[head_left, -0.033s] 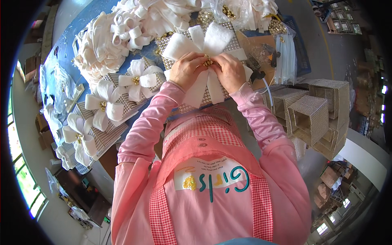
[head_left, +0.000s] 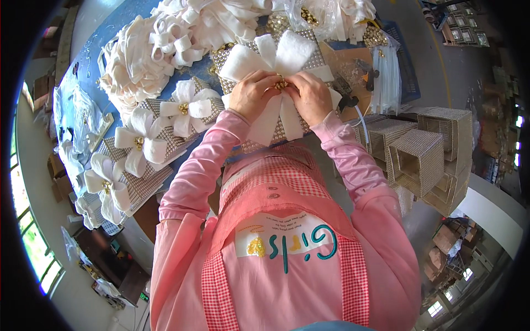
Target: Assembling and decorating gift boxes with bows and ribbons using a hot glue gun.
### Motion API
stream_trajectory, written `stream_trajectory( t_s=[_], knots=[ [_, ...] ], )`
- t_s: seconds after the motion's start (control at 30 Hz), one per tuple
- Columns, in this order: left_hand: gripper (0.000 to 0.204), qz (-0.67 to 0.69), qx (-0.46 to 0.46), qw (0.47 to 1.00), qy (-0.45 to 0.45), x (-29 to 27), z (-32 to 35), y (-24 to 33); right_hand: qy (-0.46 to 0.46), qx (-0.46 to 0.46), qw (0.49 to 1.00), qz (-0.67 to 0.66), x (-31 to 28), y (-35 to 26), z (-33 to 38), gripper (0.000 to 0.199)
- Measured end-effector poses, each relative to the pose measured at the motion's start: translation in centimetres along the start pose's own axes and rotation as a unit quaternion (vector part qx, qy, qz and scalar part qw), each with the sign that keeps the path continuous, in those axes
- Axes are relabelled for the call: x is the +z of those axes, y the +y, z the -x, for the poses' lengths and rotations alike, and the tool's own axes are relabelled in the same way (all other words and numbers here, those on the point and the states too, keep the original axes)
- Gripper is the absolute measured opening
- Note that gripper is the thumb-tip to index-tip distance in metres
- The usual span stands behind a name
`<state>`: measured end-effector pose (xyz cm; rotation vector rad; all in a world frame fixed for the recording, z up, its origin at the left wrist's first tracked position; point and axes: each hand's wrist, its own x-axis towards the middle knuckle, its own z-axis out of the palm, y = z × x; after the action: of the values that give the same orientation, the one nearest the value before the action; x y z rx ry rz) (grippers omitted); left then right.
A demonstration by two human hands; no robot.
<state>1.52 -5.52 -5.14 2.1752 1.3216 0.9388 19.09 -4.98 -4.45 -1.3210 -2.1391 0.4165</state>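
A big white plush bow (head_left: pixel 293 51) lies over a box (head_left: pixel 317 58) covered in silvery beading, just in front of me. At the bow's centre sits a small cluster of gold bells (head_left: pixel 280 85). My left hand (head_left: pixel 251 95) pinches this cluster from the left, thumb and fingertips together. From the right, my right hand (head_left: pixel 312 98) closes its fingertips on the same bells. The fingers partly cover the bells, and how they are fastened is hidden. White ribbon tails (head_left: pixel 288 118) hang below the hands toward my apron.
Several finished-looking beaded boxes with white bows (head_left: pixel 139 142) line the table's left edge. Heaped white ribbon loops (head_left: pixel 132 66) fill the far left. Hollow beaded boxes (head_left: pixel 417 154) are stacked at right. A brown cardboard piece (head_left: pixel 345 60) and pale strips (head_left: pixel 386 83) lie right of the bow.
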Motion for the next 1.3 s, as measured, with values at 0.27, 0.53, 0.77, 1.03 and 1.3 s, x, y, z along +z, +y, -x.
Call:
stream_trajectory(
  t_s=[0.27,0.53,0.77,1.03,1.3],
  knots=[
    [0.027,0.064,-0.08,0.994,-0.024,0.5,-0.5,0.0,-0.021,0.017,1.0,-0.01,-0.2,0.2,0.0,0.013],
    [0.028,0.017,-0.041,0.999,-0.017,-0.5,-0.3,-0.7,-0.033,0.005,0.999,-0.015,0.0,-0.3,-0.3,0.013],
    [0.03,-0.021,-0.047,0.998,-0.02,-0.2,-0.4,-0.8,-0.034,-0.001,0.999,0.005,0.0,-0.2,-0.3,0.013],
    [0.031,-0.026,-0.039,0.999,-0.021,0.0,-0.4,-0.7,-0.036,0.007,0.999,0.003,-0.1,-0.3,-0.2,0.013],
    [0.03,-0.023,-0.035,0.999,-0.019,0.3,-0.1,-0.9,-0.033,0.008,0.999,-0.004,0.0,-0.3,0.0,0.014]
  ],
)
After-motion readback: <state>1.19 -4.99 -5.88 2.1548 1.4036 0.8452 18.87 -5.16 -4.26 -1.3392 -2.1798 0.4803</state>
